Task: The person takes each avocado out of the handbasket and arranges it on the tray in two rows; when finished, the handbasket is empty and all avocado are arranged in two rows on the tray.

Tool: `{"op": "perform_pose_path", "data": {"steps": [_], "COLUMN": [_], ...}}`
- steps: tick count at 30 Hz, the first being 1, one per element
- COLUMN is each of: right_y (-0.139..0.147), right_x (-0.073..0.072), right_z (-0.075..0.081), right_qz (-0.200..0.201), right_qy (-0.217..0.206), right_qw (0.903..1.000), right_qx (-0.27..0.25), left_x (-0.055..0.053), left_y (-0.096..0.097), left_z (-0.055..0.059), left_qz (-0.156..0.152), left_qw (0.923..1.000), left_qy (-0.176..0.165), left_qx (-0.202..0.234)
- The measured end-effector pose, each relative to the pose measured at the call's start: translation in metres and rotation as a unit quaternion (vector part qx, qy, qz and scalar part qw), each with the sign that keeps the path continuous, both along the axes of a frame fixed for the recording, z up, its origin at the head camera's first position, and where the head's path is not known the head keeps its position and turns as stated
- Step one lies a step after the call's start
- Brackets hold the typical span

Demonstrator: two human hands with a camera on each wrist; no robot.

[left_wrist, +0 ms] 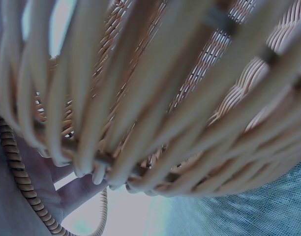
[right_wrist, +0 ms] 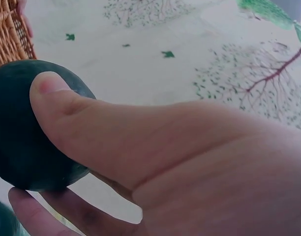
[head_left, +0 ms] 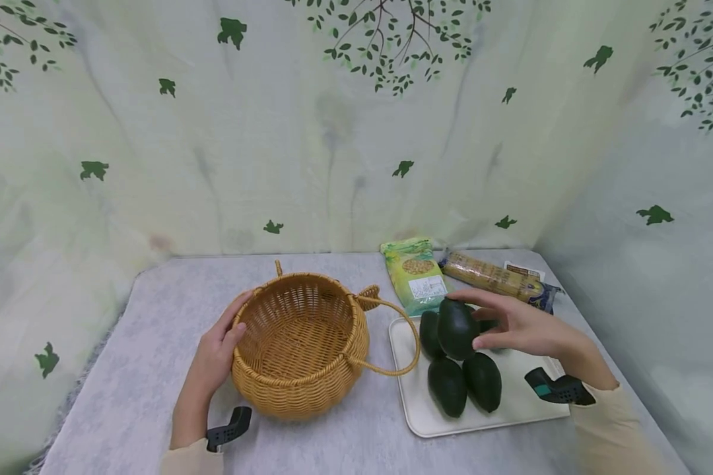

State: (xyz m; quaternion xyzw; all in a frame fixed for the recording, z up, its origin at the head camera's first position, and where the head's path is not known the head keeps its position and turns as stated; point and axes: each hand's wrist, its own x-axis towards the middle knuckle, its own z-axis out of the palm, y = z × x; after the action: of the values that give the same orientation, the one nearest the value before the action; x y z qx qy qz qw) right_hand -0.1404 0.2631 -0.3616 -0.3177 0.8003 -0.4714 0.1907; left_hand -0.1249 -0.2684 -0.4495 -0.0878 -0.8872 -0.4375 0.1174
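Note:
A round wicker basket (head_left: 297, 396) stands on the table with nothing inside it. My left hand (head_left: 216, 349) grips its left rim, thumb over the edge; in the left wrist view the basket's weave (left_wrist: 140, 98) fills most of the picture. On the right, my right hand (head_left: 523, 323) holds a dark green avocado (head_left: 456, 330) between thumb and fingers, over the other avocados. Those avocados (head_left: 447, 388) lie on a white tray (head_left: 535, 396), one partly hidden behind the hand. In the right wrist view the thumb presses the held avocado (right_wrist: 22, 128).
The basket's looped handle (head_left: 412, 356) reaches out to the tray's left edge. Behind the tray lie a green-yellow bag (head_left: 412, 270) and a long clear-and-blue packet (head_left: 493, 274), with a small label card (head_left: 524, 271) next to it. A patterned cloth (head_left: 333, 165) hangs behind the table.

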Motion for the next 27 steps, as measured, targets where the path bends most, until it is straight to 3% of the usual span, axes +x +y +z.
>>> {"op": "perform_pose_path", "data": {"steps": [6,12,20,27], "right_y": [0.028,0.052,0.076,0.091], "right_x": [0.009,0.023,0.038,0.043], "right_z": [-0.008,-0.019,-0.029,-0.037], "right_qz": [-0.036,-0.072,-0.09,-0.107], "right_qy": [0.013,-0.008,-0.008,-0.029], "right_qw": [0.9993,0.997,0.9943,0.9886], "right_qx": [0.001,0.027,0.056,0.102], "left_x": [-0.005,-0.002,-0.004,-0.001], "left_y": [0.0,0.0,-0.001,-0.001], "left_z": [0.0,-0.004,-0.007,-0.003], "left_qz": [0.001,0.0,-0.004,0.002], "left_qw": [1.0,0.9999,0.9998,0.9998], "left_qy": [-0.001,-0.008,-0.014,-0.017], "left_qx": [0.005,0.007,0.013,0.011]}}
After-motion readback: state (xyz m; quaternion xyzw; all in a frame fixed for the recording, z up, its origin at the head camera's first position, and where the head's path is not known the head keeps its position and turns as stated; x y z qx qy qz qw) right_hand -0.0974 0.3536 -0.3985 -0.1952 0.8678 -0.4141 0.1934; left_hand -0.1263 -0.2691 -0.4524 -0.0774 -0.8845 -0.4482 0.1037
